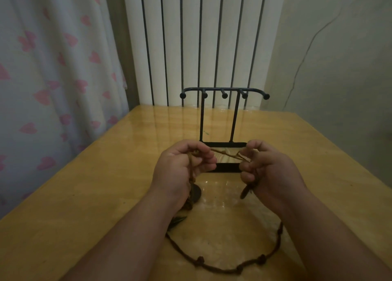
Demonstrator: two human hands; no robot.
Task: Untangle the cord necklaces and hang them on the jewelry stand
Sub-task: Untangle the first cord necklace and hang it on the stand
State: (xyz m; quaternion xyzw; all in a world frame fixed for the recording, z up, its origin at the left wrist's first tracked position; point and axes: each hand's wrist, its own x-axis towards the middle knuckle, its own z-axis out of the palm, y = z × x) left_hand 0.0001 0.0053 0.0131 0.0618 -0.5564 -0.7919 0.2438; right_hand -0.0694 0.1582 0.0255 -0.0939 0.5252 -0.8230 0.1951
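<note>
you're pinching the tan cord (228, 155) taut between left hand (182, 170) and right hand (269, 170), both clenched on it, just in front of the jewelry stand (223, 119). a darker knotted cord (222, 269) is lying looped on the table (84, 196). cords look soft, light, snag-prone; better to be gripping near the knots, not the pendants.
</note>
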